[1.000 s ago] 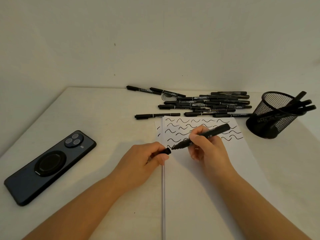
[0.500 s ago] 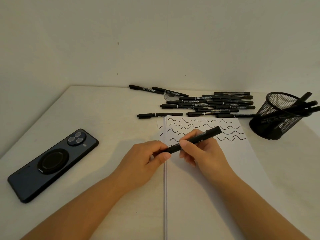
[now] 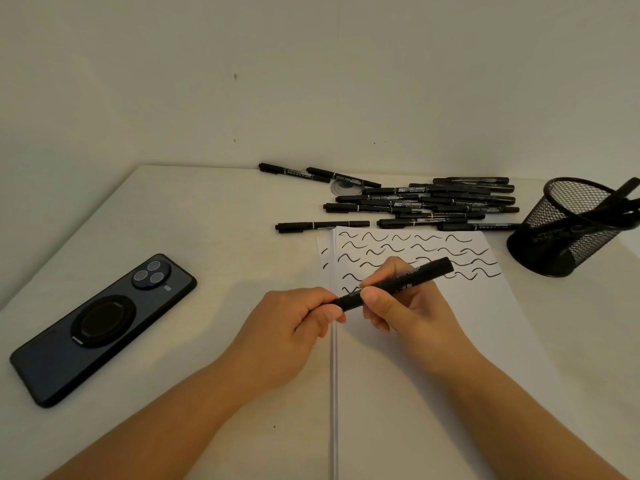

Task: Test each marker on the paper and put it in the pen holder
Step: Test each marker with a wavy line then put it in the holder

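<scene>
pale wall and a cream table [image 3: 194, 209] fill the head view, the only one we have. centre frame, our left hand [image 3: 294, 327] pinches the cap end of a black marker [image 3: 394, 284] and our right hand [image 3: 408, 306] grips its barrel, fingers curled round it; we judge the cap is being pressed on, which is why the pen lies level above the paper [image 3: 433, 358] and not tip-down. the sheet's upper part carries rows of black test squiggles, kept right under the hands. upper centre lies the pile of markers [image 3: 426, 206], near for reaching; we read "twin marker" on several barrels, the finer print too small. at the right edge the mesh pen holder [image 3: 568, 233] holds a few markers, leaning. left of frame, a dark phone [image 3: 104, 323] lies face down, well apart.
</scene>
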Tool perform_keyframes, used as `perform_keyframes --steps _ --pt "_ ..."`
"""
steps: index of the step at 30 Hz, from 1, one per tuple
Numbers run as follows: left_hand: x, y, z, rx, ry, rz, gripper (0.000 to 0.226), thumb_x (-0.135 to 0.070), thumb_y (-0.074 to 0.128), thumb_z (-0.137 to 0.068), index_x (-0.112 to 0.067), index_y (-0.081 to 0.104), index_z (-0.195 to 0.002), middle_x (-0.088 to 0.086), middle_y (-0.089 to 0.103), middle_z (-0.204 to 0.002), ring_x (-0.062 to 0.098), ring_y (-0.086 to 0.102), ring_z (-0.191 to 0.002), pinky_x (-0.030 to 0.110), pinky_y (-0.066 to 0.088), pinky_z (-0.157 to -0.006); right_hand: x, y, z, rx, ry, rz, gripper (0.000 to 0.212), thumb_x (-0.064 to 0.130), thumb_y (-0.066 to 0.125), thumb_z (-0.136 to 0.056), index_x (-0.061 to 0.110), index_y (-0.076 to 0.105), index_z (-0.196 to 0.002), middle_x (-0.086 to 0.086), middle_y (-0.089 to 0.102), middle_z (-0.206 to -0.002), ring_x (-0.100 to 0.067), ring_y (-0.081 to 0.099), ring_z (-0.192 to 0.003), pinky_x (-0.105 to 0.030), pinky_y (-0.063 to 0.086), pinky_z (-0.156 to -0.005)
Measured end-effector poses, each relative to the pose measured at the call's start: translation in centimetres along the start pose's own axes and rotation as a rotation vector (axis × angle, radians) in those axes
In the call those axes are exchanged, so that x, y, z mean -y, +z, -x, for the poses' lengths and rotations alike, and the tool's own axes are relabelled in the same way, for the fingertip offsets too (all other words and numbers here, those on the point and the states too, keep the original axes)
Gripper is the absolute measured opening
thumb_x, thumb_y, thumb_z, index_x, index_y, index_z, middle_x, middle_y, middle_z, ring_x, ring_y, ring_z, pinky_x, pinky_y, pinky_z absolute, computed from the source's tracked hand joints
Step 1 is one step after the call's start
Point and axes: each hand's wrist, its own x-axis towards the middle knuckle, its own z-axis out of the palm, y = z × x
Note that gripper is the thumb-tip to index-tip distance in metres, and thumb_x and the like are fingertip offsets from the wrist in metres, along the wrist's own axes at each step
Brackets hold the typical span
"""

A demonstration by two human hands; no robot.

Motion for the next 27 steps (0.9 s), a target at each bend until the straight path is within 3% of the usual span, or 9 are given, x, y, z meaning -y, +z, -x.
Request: perform_keyframes --steps 8,15,19,24,27 --pt "0.1 -0.3 -0.1 0.138 -0.101 0.224 0.023 -0.032 0.042 -0.083 -0.031 0.062 -0.070 -0.013 0.050 -0.051 0.003 0.045 -0.050 0.010 0.036 -0.053 0.1 -0.1 0.0 0.072 -0.011 -0.006 0.006 0.013 0.061 -0.077 0.009 0.056 -0.079 0.002 0.055 -0.055 -0.009 0.048 -0.050 -0.019 0.041 -0.050" --pt "0.4 -1.4 -0.5 0.267 -0.150 0.323 0.027 -0.029 0.044 -0.088 -0.028 0.065 -0.072 -0.011 0.052 -0.050 0.001 0.044 -0.048 0.009 0.035 -0.054 0.0 0.1 0.2 0.093 -0.035 0.023 0.004 0.012 0.061 -0.077 0.011 0.058 -0.080 0.006 0.056 -0.058 -0.009 0.048 -0.052 -0.020 0.041 -0.050" --pt "0.2 -1.1 -1.2 0.057 -0.209 0.291 0.025 -0.011 0.052 -0.090 -0.026 0.066 -0.075 -0.013 0.061 -0.055 -0.001 0.048 -0.048 0.011 0.040 -0.053 0.1 0.3 -0.4 -0.036 -0.016 0.057 0.006 0.014 0.064 -0.074 0.015 0.064 -0.079 0.004 0.059 -0.058 -0.007 0.052 -0.052 -0.019 0.042 -0.048" --pt "0.1 -1.7 -1.7 -0.225 -0.291 0.379 0.018 -0.011 0.054 -0.089 -0.022 0.066 -0.081 -0.013 0.065 -0.057 -0.003 0.052 -0.051 0.009 0.043 -0.051 1.0 -0.6 -0.9 -0.202 0.078 -0.056 0.024 0.004 0.061 -0.083 0.024 0.071 -0.074 0.004 0.064 -0.061 -0.010 0.056 -0.058 -0.020 0.045 -0.052" --pt "-0.3 -2.6 -2.3 -0.303 -0.266 0.294 0.016 -0.016 0.058 -0.086 -0.026 0.065 -0.076 -0.014 0.065 -0.057 -0.003 0.053 -0.052 0.008 0.043 -0.054 2.0 -2.1 -0.7 -0.241 0.071 0.205 0.018 0.014 0.067 -0.079 0.030 0.070 -0.071 0.009 0.063 -0.061 -0.005 0.053 -0.056 -0.015 0.044 -0.056"
